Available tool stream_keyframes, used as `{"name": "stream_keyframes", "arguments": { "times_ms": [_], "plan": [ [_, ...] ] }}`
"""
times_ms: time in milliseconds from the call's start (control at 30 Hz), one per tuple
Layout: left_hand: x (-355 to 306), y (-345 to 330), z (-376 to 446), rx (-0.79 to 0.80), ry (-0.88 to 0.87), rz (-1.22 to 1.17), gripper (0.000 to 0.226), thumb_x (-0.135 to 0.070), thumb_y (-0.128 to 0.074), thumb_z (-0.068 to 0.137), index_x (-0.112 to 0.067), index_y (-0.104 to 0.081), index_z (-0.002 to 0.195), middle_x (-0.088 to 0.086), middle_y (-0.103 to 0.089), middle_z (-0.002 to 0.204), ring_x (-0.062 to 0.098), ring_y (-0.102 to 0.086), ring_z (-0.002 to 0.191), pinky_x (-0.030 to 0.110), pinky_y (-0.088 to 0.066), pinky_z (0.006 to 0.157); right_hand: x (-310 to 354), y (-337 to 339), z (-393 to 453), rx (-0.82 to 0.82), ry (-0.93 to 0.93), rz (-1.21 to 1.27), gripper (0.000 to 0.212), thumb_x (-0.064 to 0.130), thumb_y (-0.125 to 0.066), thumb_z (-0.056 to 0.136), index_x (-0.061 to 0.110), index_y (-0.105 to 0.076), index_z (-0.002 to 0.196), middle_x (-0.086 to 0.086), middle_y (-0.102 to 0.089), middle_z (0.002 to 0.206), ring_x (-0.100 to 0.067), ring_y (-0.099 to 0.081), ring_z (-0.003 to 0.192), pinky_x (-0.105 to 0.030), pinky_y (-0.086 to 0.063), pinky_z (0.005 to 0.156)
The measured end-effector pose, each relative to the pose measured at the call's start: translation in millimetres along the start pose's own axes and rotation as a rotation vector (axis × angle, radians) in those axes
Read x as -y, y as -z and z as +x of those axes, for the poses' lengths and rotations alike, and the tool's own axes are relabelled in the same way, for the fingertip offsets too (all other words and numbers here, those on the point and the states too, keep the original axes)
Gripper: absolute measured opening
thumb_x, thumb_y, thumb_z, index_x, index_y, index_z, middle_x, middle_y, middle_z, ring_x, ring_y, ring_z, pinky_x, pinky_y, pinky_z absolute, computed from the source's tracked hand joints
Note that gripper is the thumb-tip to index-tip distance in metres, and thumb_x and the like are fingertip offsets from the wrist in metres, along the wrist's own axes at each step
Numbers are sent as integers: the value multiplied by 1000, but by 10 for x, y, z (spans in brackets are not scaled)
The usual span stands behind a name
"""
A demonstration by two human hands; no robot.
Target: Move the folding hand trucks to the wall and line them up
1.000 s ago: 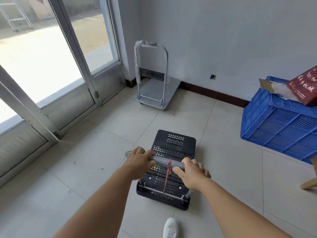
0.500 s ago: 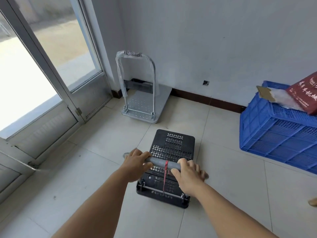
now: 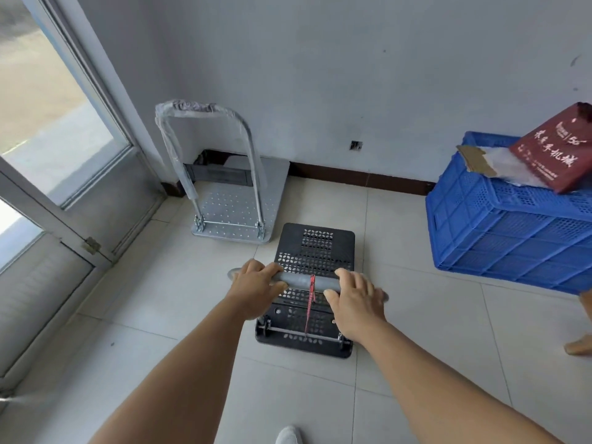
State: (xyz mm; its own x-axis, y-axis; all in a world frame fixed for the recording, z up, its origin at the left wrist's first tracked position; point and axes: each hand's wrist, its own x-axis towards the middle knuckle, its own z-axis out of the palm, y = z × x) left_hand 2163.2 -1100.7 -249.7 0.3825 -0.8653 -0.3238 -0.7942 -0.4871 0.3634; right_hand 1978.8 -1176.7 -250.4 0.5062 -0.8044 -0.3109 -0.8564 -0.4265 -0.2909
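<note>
A small black folding hand truck [image 3: 315, 251] with a perforated deck stands on the tiled floor in front of me. My left hand [image 3: 256, 283] and my right hand [image 3: 355, 299] both grip its grey handle bar [image 3: 301, 282], one on each side of a red string tied round the bar. A larger silver hand truck [image 3: 238, 209] with a plastic-wrapped upright handle stands against the wall in the corner, just ahead and to the left of the black one.
A blue plastic crate [image 3: 509, 225] with a red box [image 3: 557, 149] on top stands at the right by the wall. A glass door [image 3: 57, 129] with a metal frame runs along the left. Another person's foot [image 3: 579, 347] shows at the right edge.
The black hand truck has rolled forward with both hands on its bar. The silver truck, wall and crate appear nearer and the view has turned right.
</note>
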Motion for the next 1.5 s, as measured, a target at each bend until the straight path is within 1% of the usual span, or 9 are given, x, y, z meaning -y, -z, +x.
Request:
{"name": "stream_keyframes", "arguments": {
  "times_ms": [133, 267, 500, 667, 733, 1033, 1167, 1300, 1500],
  "plan": [
    [-27, 121, 429, 3, -8, 29, 37, -43, -39, 96, -28, -44, 129, 9, -44, 125, 26, -34, 124, 42, -28, 105, -16, 81, 282, 7, -69, 135, 62, 41, -24, 101, 21, 5, 152, 0, 4, 161, -22, 7, 148, -41, -4, 121],
    [-78, 196, 787, 8, -5, 62, 40, -44, -36, 97, -29, -40, 133, 11, -40, 136, 30, -23, 135, 48, -24, 110, -103, 160, 434, 14, -96, 171, 68, 42, -25, 100, 21, 17, 149, 1, 21, 159, -17, 17, 147, -36, -1, 122],
    [-218, 191, 1100, -109, 22, 90, 41, -37, -33, 98, -34, -31, 139, 8, -36, 144, 29, -19, 139, 48, -24, 112, -204, 207, 394, -83, -131, 324, 70, 44, -28, 99, 20, 13, 150, 2, 14, 160, -14, 7, 149, -38, -8, 122],
    [-406, 108, 1033, -204, 136, 55, 61, -31, -32, 97, -27, -2, 151, 7, -1, 160, 28, 6, 148, 50, -4, 120, -417, 285, 191, -108, -188, 398, 69, 44, -29, 99, 20, 10, 151, 2, 10, 161, -13, 4, 149, -37, -10, 121],
    [-562, 44, 937, -226, 94, 56, 69, -31, -37, 96, -25, 4, 151, 6, 8, 161, 27, 12, 148, 49, 0, 119, -528, 337, 74, -133, -205, 411, 68, 43, -29, 100, 19, 8, 152, 2, 8, 161, -13, 2, 149, -36, -10, 121],
    [-1703, -594, -34, -62, -226, -55, 74, -30, -48, 93, -22, -4, 152, 5, -7, 160, 25, -4, 148, 45, -10, 120, -1228, 417, -971, -249, -358, 454, 65, 41, -32, 99, 14, -4, 152, -3, -6, 161, -17, -6, 148, -34, -11, 121],
    [-2279, -955, -742, 36, -365, -102, 66, -30, -46, 94, -16, -15, 150, 6, -25, 155, 25, -23, 143, 42, -22, 118, -1651, 372, -1782, -312, -451, 434, 60, 39, -34, 100, 13, -14, 151, -4, -16, 159, -19, -14, 146, -33, -16, 117],
    [-2847, -1380, -1561, 94, -499, -83, 63, -32, -45, 96, -17, -16, 150, 3, -28, 154, 22, -30, 141, 38, -27, 116, -2139, 225, -2723, -362, -581, 403, 57, 40, -32, 99, 12, -22, 148, -3, -26, 155, -20, -22, 143, -34, -21, 115],
    [-3653, -2075, -2716, 268, -707, -31, 61, -35, -41, 97, -16, -16, 150, 2, -30, 154, 18, -32, 140, 31, -30, 113, -2874, -56, -4122, -434, -820, 520, 61, 44, -30, 99, 14, -17, 151, -3, -19, 159, -19, -15, 147, -34, -15, 119]
  ]
}}
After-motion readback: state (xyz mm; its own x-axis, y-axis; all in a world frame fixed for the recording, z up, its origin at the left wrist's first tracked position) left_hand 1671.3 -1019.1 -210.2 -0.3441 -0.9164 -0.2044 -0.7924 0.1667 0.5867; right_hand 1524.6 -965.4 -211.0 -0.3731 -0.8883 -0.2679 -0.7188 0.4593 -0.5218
